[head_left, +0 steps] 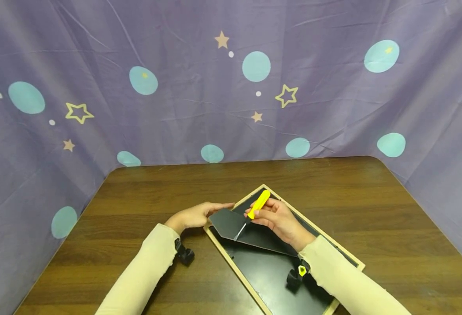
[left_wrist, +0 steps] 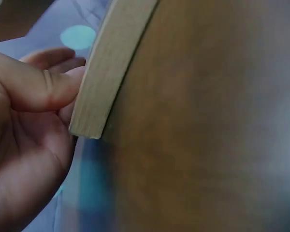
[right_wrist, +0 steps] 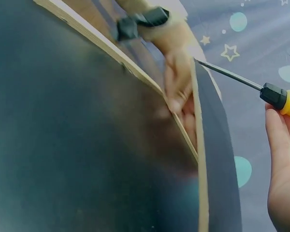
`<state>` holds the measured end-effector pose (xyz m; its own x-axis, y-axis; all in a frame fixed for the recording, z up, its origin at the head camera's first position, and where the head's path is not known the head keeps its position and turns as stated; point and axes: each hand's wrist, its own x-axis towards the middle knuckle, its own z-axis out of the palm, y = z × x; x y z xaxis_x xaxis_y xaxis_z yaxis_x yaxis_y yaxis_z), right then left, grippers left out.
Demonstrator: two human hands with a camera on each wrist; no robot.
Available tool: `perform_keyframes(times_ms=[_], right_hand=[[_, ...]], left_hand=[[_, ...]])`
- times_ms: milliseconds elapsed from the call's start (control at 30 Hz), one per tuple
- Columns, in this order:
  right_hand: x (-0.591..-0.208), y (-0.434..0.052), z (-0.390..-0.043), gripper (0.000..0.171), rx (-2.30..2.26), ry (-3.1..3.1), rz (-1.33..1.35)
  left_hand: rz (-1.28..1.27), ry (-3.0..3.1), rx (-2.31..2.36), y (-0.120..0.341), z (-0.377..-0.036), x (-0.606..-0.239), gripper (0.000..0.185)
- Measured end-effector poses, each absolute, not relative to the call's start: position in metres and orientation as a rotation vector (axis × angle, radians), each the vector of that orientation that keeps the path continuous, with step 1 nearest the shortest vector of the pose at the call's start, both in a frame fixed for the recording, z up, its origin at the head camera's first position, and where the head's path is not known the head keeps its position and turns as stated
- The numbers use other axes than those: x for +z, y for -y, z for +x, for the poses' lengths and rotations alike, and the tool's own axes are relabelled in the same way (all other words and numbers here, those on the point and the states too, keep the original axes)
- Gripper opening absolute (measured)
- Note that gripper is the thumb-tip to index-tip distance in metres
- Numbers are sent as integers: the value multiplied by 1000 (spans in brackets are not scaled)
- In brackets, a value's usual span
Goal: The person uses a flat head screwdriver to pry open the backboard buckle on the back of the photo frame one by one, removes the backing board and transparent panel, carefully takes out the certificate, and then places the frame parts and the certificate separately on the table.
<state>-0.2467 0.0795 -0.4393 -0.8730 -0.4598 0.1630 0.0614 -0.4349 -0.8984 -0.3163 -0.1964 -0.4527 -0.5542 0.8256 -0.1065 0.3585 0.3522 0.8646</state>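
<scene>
A light wooden picture frame [head_left: 236,268] lies on the table with a glossy black surface inside it. Tilted up out of it is a thin black backing board [head_left: 224,223] with cut corners. My left hand [head_left: 195,215] grips the frame's left corner, its thumb against the wooden edge [left_wrist: 106,72] in the left wrist view. Between thumb and fingers, my right hand [head_left: 283,223] holds a screwdriver [head_left: 259,204] by its yellow handle. The screwdriver's metal tip is right at the raised edge of the board, also in the right wrist view.
The brown wooden table [head_left: 156,183] reaches back to a purple curtain [head_left: 183,118] with stars and blue dots. A dark camera mount [head_left: 185,253] is on the left wrist, and another [head_left: 293,279] hangs below the right wrist over the frame.
</scene>
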Motion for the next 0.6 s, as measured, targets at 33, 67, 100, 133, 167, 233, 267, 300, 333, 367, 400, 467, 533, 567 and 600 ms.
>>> perform_keyframes(times_ms=[33,67,100,133,167,233,267,300,333,367,400,467,533,567,600], right_hand=[[-440,-77,-247,24,-2357,-1450,-556],[-441,-75,-247,26,-2358,-1451,-554],[-441,-74,-246,27,-2359,-1455,-555],[-442,-72,-246,28,-2359,-1460,-556],[-442,-71,-246,28,-2358,-1470,-559],[-443,-69,-245,25,-2353,-1488,-556],[-444,-69,-244,23,-2347,-1499,-556],[-445,-69,-244,21,-2341,-1513,-555],[-445,-70,-243,21,-2337,-1522,-555],[-445,-71,-243,20,-2336,-1532,-555],[-445,-72,-243,20,-2338,-1539,-551],[-446,-74,-243,21,-2344,-1554,-556],[-446,-77,-244,24,-2353,-1558,-570],[-446,-78,-245,26,-2357,-1560,-570],[-445,-79,-245,27,-2358,-1560,-573]], left_hand=[[1029,-2090,1121,194,-321,-452,69],[1033,-2111,1110,192,-325,-451,65],[1038,-2135,1102,189,-328,-450,63],[1047,-2157,1105,188,-330,-450,61],[1050,-2184,1114,187,-331,-450,60],[1030,-2243,1163,187,-327,-449,58],[1007,-2284,1201,188,-322,-449,58],[963,-2325,1253,190,-316,-449,59],[899,-2363,1316,191,-308,-448,60],[822,-2408,1379,193,-298,-448,62],[734,-2442,1444,194,-288,-447,63],[549,-2482,1581,193,-265,-447,62],[377,-2469,1705,189,-241,-449,65],[309,-2459,1751,186,-229,-451,68],[250,-2447,1785,182,-218,-452,71]])
